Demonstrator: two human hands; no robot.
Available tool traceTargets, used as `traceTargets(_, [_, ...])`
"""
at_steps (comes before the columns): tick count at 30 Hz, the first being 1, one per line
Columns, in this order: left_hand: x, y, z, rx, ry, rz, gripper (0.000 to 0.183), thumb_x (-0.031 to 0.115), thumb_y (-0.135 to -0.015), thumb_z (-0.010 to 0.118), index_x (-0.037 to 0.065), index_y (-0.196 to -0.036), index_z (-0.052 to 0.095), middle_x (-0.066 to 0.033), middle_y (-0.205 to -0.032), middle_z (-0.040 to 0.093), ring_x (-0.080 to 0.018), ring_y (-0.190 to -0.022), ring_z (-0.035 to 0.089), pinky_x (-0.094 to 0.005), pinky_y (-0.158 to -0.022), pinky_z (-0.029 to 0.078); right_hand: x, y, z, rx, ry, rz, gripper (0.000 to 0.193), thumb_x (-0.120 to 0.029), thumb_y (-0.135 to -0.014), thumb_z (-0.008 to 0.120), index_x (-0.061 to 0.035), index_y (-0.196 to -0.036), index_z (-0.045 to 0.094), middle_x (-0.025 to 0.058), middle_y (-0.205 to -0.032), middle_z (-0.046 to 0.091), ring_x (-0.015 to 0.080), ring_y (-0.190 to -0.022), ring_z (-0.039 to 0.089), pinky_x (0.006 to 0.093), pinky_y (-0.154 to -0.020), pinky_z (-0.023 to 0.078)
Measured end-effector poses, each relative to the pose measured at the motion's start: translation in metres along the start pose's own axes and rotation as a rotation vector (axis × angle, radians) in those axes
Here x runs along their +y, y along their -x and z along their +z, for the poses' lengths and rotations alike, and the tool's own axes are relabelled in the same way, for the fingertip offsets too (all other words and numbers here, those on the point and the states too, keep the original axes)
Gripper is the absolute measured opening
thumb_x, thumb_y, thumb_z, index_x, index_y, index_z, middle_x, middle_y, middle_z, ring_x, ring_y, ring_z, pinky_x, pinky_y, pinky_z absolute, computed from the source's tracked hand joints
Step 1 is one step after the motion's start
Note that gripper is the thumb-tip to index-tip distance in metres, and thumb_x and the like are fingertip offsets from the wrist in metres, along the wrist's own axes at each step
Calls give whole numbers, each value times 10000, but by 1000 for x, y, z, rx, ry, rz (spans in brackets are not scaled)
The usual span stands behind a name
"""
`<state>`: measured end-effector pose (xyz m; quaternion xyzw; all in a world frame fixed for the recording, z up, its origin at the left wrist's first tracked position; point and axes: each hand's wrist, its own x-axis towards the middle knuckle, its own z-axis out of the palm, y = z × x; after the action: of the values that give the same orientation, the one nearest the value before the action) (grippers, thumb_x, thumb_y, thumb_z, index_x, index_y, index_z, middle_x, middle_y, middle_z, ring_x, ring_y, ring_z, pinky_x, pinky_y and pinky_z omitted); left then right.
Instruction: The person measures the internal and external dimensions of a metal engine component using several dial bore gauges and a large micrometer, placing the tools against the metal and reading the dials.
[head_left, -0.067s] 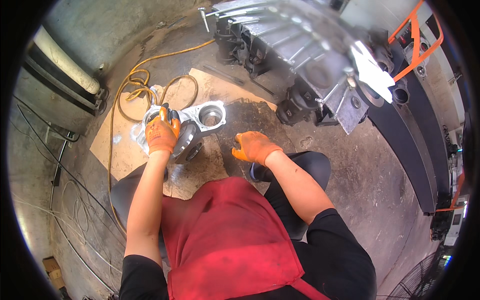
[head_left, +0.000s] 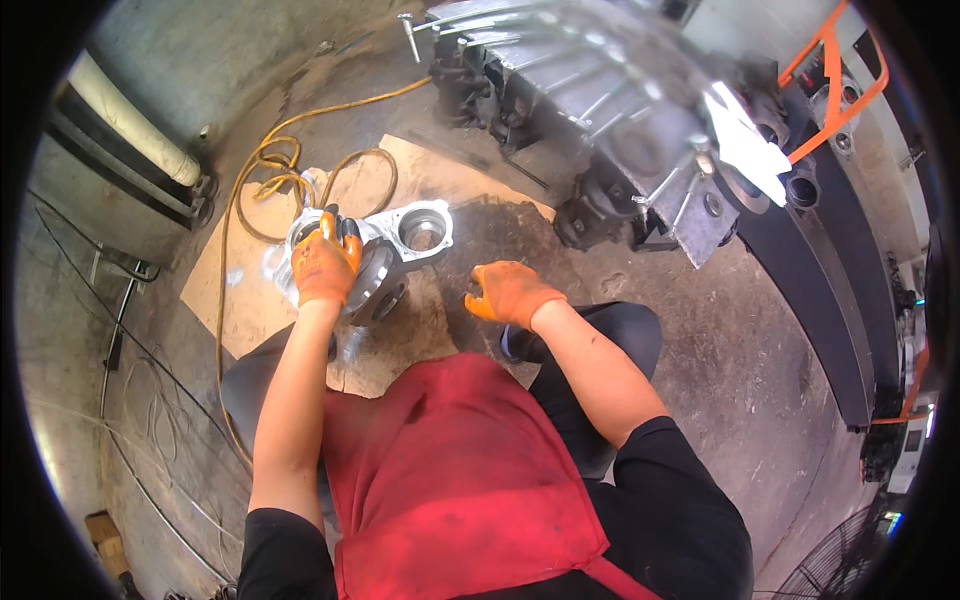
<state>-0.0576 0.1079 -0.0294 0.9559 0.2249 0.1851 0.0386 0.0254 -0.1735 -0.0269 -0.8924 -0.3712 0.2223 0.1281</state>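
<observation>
A silvery metal housing with round bored openings lies on cardboard ahead of me, left of centre. My left hand, in an orange glove with dark fingertips, is closed over the left part of this housing. Below and right of that hand sits a darker round flanged part, tilted on its side; I cannot tell whether it is joined to the housing. My right hand, also gloved in orange, hovers right of the housing and apart from it. Its fingers are curled inward, and whatever they may hold is hidden.
A yellow hose loops across the cardboard sheet. Ahead to the right stands a metal-topped bench with rods on it and dark castings beneath. Black curved panels lie at the right. Thin cables run along the left.
</observation>
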Motion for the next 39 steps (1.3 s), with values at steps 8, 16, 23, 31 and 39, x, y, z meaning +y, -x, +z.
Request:
traceTargets(8, [2, -5, -5, -93, -21, -37, 512, 349, -887, 585, 61, -1309, 556, -208, -926, 709, -380, -871, 686, -474, -797, 518, -1, -2, 1, 13, -2, 6, 437, -419, -863, 639, -14, -1022, 683, 222, -1046, 697, 391, -1030, 657, 462, -898, 519])
traceTargets(16, [-53, -26, -12, -344, 42, 351, 722, 416, -844, 617, -30, -1391, 466, -298, -1124, 649, -435, -1065, 625, -481, -943, 479, 3, -4, 4, 12, -20, -18, 432, -398, -872, 631, 2, -1031, 671, 237, -1031, 688, 396, -1033, 645, 458, -898, 508])
traceTargets(23, [-52, -23, -21, -378, 158, 444, 725, 396, -815, 660, 7, -1392, 454, -271, -1028, 671, -430, -994, 640, -471, -871, 503, -3, 4, -1, 5, -39, 0, 411, -384, -875, 629, -5, -1032, 658, 229, -995, 685, 399, -994, 646, 468, -870, 505])
traceTargets(31, [-55, -26, -6, -245, 201, 451, 670, 422, -833, 667, 21, -1332, 470, -259, -909, 684, -440, -883, 658, -491, -796, 518, -15, 3, -3, 61, -81, -83, 330, -325, -870, 656, -5, -935, 610, 217, -873, 653, 417, -896, 630, 475, -765, 495])
traceTargets(39, [-33, -97, -1, -469, 227, 238, 705, 397, -824, 672, -41, -1348, 501, -283, -1096, 660, -397, -1020, 659, -456, -867, 518, -17, -6, -2, 107, -44, -106, 289, -263, -852, 671, 8, -921, 594, 214, -849, 646, 409, -863, 626, 465, -742, 491])
